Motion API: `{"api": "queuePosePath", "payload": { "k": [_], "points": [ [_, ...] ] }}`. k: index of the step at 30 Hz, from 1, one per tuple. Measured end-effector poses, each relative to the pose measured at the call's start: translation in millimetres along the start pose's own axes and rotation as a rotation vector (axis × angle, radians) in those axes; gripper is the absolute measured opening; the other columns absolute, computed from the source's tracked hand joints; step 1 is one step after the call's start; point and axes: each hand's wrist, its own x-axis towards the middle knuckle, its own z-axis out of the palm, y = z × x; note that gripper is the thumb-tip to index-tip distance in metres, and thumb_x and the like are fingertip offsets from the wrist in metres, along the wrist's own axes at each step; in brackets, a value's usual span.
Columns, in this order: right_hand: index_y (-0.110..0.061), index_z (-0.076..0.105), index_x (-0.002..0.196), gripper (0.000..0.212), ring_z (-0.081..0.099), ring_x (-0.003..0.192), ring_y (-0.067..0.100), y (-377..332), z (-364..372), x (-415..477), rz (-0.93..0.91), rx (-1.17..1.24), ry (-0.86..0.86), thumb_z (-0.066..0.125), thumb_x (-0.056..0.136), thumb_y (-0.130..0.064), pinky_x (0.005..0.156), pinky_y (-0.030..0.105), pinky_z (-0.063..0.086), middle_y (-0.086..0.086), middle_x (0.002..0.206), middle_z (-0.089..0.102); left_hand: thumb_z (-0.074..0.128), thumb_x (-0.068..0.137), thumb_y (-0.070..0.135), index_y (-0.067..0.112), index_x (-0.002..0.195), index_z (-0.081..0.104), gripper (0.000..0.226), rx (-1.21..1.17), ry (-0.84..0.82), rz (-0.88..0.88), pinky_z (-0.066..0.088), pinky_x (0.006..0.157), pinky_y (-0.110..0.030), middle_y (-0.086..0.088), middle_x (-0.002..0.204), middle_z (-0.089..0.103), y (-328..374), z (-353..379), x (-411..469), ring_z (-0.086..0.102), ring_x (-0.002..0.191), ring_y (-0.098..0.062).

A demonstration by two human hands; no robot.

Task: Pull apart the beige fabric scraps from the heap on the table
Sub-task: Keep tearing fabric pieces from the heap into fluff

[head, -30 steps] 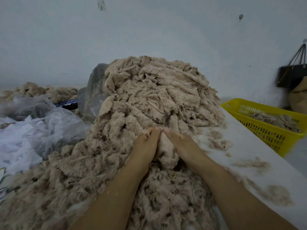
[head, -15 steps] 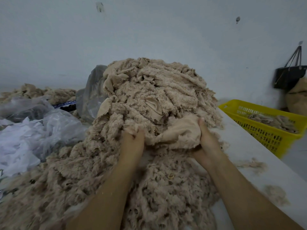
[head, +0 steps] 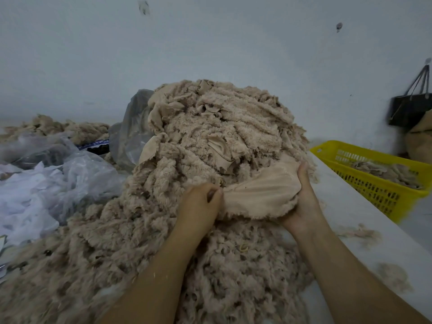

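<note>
The left hand [head: 198, 202] and right hand [head: 301, 202] each grip one end of a beige scrap [head: 259, 195] stretched sideways between them, above the heap [head: 210, 141].

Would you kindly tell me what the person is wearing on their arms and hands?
Nothing that shows: the left forearm and right forearm are bare, no sleeves in view. The left hand and right hand have no gloves, rings, watch or bracelet visible. A few pale fluff specks cling to the left forearm.
</note>
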Motion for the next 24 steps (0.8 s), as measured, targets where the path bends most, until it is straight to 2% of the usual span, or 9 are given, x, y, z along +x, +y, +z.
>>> {"api": "queuePosePath", "payload": {
  "k": [4, 7, 9, 13, 15, 17, 19, 21, 24],
  "points": [
    [-0.016, 0.067, 0.120, 0.067, 0.072, 0.101, 0.027, 2, 1, -1, -0.083, -0.042, 0.036, 0.058, 0.079, -0.068, 0.073, 0.042, 0.060, 0.011, 0.115, 0.073, 0.053, 0.101, 0.032, 0.026, 0.080, 0.057, 0.022, -0.242, 0.051, -0.044, 0.041, 0.053, -0.016, 0.010, 0.070, 0.057, 4, -6, -2, 0.051, 0.061, 0.001],
    [-0.021, 0.061, 0.094, 0.025, 0.066, 0.083, 0.015, 13, 4, 0, -0.426, -0.693, 0.322, 0.060, 0.094, -0.046, 0.066, 0.028, 0.047, 0.001, 0.094, 0.069, 0.056, 0.101, 0.029, 0.026, 0.081, 0.061, 0.020, -0.535, 0.079, -0.076, 0.042, 0.051, -0.010, 0.020, 0.063, 0.061, 11, -9, -4, 0.052, 0.055, 0.006],
    [-0.026, 0.054, 0.091, 0.015, 0.056, 0.081, 0.003, 22, 6, 0, -0.689, -1.087, 0.392, 0.055, 0.098, -0.040, 0.065, 0.021, 0.041, -0.007, 0.095, 0.057, 0.059, 0.099, 0.028, 0.029, 0.083, 0.065, 0.017, -0.625, 0.055, -0.083, 0.047, 0.054, -0.013, 0.019, 0.065, 0.064, 14, -9, -4, 0.057, 0.060, 0.003],
    [-0.044, 0.056, 0.101, 0.033, 0.056, 0.096, -0.007, 41, 18, -8, -0.629, -1.278, -0.025, 0.041, 0.088, -0.071, 0.073, 0.015, 0.045, -0.020, 0.107, 0.057, 0.063, 0.097, 0.026, 0.037, 0.087, 0.070, 0.017, -0.711, -0.052, -0.060, 0.056, 0.067, -0.020, 0.009, 0.088, 0.073, 18, -6, -8, 0.069, 0.079, -0.006],
    [-0.044, 0.059, 0.090, 0.039, 0.057, 0.087, -0.003, 48, 22, -8, -0.536, -1.376, -0.176, 0.037, 0.089, -0.077, 0.074, 0.025, 0.047, -0.019, 0.092, 0.060, 0.062, 0.098, 0.025, 0.039, 0.094, 0.071, 0.017, -0.723, -0.107, -0.047, 0.058, 0.077, -0.026, -0.001, 0.098, 0.073, 18, -5, -8, 0.071, 0.090, -0.013],
    [-0.037, 0.058, 0.077, 0.039, 0.053, 0.068, 0.000, 50, 22, -6, -0.511, -1.402, -0.182, 0.041, 0.091, -0.069, 0.064, 0.027, 0.042, -0.016, 0.071, 0.056, 0.061, 0.098, 0.027, 0.042, 0.101, 0.070, 0.018, -0.735, -0.141, -0.047, 0.057, 0.080, -0.025, -0.005, 0.104, 0.070, 15, -6, -6, 0.069, 0.094, -0.012],
    [-0.028, 0.054, 0.075, 0.036, 0.047, 0.057, 0.000, 44, 19, -4, -0.544, -1.381, -0.128, 0.047, 0.097, -0.054, 0.055, 0.020, 0.038, -0.014, 0.061, 0.051, 0.062, 0.097, 0.030, 0.049, 0.101, 0.065, 0.019, -0.635, -0.199, -0.040, 0.053, 0.070, -0.014, 0.005, 0.098, 0.070, 11, -6, -6, 0.067, 0.086, -0.002],
    [-0.025, 0.051, 0.073, 0.035, 0.045, 0.054, -0.001, 37, 15, -3, -0.599, -1.314, -0.041, 0.047, 0.101, -0.045, 0.051, 0.013, 0.035, -0.012, 0.061, 0.050, 0.061, 0.096, 0.030, 0.048, 0.093, 0.061, 0.018, -0.301, -0.247, 0.025, 0.045, 0.059, -0.007, 0.014, 0.086, 0.068, 11, -3, -6, 0.064, 0.077, 0.003],
    [-0.018, 0.048, 0.074, 0.041, 0.040, 0.048, 0.003, 26, 11, -3, -0.646, -1.178, 0.135, 0.044, 0.100, -0.049, 0.046, 0.015, 0.031, -0.007, 0.060, 0.042, 0.055, 0.094, 0.022, 0.033, 0.089, 0.063, 0.014, -0.102, -0.202, 0.025, 0.043, 0.052, -0.017, 0.008, 0.074, 0.065, 7, 1, -4, 0.058, 0.062, -0.007]
  ]
}}
